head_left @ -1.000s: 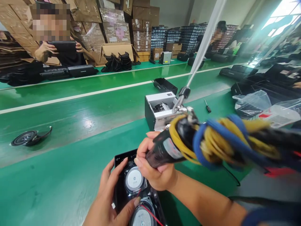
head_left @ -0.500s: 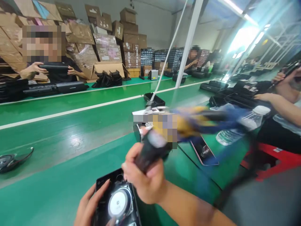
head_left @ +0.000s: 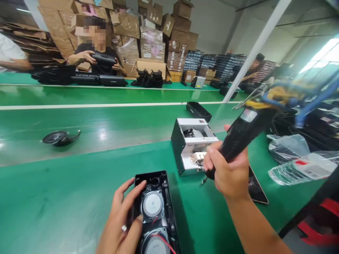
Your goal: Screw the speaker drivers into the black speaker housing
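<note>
My left hand (head_left: 125, 218) holds the left side of a black speaker housing (head_left: 169, 211), fingers over its edge and thumb by the upper driver. Two round speaker drivers (head_left: 153, 204) with pale backs sit inside it, and a red wire crosses the lower one. Wrapped round a black electric screwdriver (head_left: 242, 134), my right hand (head_left: 231, 169) is raised to the right of the housing. The screwdriver's bit (head_left: 203, 181) slants down to the left, apart from the housing, by the front of a white and black screw feeder (head_left: 196, 146).
A loose speaker (head_left: 57, 138) with a wire lies at left. Behind the feeder is a black empty-looking case (head_left: 198, 111). A phone (head_left: 256, 187) and a plastic bottle (head_left: 302, 169) are at right. Across the bench, a person (head_left: 97, 53) holds a black case.
My view has swung left, shifting the scene rightward. My right hand has moved the screwdriver away from above the housing to the right, uncovering the screw feeder. My left hand stays on the housing.
</note>
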Motion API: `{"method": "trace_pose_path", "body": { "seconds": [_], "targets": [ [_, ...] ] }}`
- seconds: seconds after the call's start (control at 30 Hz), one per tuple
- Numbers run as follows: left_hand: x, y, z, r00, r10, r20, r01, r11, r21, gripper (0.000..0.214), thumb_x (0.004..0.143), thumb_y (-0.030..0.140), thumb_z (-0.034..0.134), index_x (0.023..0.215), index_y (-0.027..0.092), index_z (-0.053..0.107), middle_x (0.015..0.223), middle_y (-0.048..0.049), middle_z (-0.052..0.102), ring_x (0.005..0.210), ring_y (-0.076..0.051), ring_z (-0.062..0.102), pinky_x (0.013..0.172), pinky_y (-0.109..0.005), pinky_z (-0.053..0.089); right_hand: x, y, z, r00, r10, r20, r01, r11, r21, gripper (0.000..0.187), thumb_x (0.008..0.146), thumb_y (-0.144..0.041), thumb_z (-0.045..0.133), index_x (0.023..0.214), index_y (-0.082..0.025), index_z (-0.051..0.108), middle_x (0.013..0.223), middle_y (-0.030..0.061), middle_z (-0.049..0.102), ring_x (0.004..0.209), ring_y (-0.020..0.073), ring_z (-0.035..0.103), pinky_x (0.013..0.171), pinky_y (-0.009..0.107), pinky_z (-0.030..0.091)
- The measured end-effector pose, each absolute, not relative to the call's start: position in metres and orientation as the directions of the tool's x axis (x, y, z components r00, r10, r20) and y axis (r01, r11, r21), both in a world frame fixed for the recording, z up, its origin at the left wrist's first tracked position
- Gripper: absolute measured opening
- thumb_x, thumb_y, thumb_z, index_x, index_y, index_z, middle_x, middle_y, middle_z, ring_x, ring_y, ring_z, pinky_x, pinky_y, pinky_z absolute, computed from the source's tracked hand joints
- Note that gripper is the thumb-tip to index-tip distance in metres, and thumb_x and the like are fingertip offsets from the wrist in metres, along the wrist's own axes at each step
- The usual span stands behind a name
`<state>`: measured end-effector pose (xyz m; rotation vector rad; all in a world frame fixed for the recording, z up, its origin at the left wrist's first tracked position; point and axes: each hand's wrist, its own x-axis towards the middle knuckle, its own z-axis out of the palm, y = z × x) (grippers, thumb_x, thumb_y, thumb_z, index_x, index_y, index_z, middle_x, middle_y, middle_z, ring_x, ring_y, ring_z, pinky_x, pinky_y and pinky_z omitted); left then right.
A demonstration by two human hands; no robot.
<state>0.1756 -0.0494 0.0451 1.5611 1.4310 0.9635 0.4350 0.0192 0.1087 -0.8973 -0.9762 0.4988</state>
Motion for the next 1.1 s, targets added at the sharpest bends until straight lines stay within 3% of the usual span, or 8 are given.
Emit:
{"method": "trace_pose_path", "body": {
  "seconds": [0.1,0.2,0.27,0.57,0.97,1.1],
  "targets": [
    [0.176,-0.053,0.044,0.067,0.998,0.017,0.371,-0.041,0.928,0.045,0.114,0.045,0.040,0.155,0.048,0.059,0.179,-0.0006,0.031,0.167,-0.036,0.034,0.131,-0.067,0.041,0.414,-0.015,0.115,0.470,0.773,0.425,-0.161,0.549,-0.820,0.066,0.096,-0.012,0.075,0.152,-0.037,0.052,0.067,-0.0113,0.057,0.046,0.0116,0.047,0.044,0.024,0.048],
    [0.176,-0.053,0.040,0.084,0.994,0.070,0.380,-0.097,0.920,0.045,0.115,0.043,0.040,0.155,0.052,0.056,0.178,0.0006,0.031,0.167,-0.035,0.034,0.135,-0.076,0.025,0.391,-0.046,0.119,0.449,0.782,0.432,-0.292,0.585,-0.756,0.065,0.103,-0.012,0.072,0.151,-0.050,0.049,0.070,-0.0110,0.058,0.047,0.0112,0.049,0.051,0.026,0.052],
    [0.175,-0.054,0.038,0.098,0.992,0.084,0.383,-0.116,0.916,0.045,0.116,0.041,0.038,0.156,0.055,0.053,0.178,0.0022,0.030,0.168,-0.034,0.033,0.135,-0.078,0.022,0.377,-0.057,0.115,0.387,0.803,0.453,-0.343,0.582,-0.737,0.060,0.105,-0.016,0.073,0.147,-0.053,0.050,0.074,-0.0104,0.062,0.048,0.0117,0.052,0.052,0.028,0.053],
    [0.165,-0.049,0.021,0.210,0.965,0.154,0.435,-0.234,0.870,0.055,0.114,0.033,0.039,0.164,0.056,0.039,0.179,-0.0014,0.026,0.168,-0.036,0.034,0.128,-0.077,0.041,0.349,-0.048,0.078,0.352,0.806,0.476,-0.245,0.570,-0.784,0.053,0.106,-0.019,0.071,0.147,-0.045,0.049,0.075,-0.0097,0.058,0.052,0.0120,0.053,0.053,0.027,0.054],
    [0.167,-0.048,0.027,0.223,0.956,0.188,0.431,-0.270,0.861,0.061,0.111,0.025,0.041,0.163,0.056,0.039,0.175,-0.0053,0.031,0.164,-0.036,0.039,0.124,-0.081,0.042,0.353,-0.043,0.067,0.248,0.834,0.493,-0.269,0.549,-0.791,0.051,0.108,-0.019,0.068,0.147,-0.045,0.048,0.079,-0.0090,0.055,0.055,0.0121,0.053,0.054,0.026,0.051],
    [0.166,-0.047,0.026,0.221,0.958,0.180,0.421,-0.260,0.869,0.059,0.112,0.026,0.041,0.163,0.055,0.041,0.175,-0.0051,0.031,0.166,-0.036,0.037,0.126,-0.080,0.040,0.359,-0.042,0.058,0.163,0.847,0.506,-0.180,0.530,-0.829,0.048,0.106,-0.022,0.070,0.143,-0.045,0.049,0.076,-0.0082,0.052,0.053,0.0150,0.050,0.052,0.030,0.049]
  ]
}}
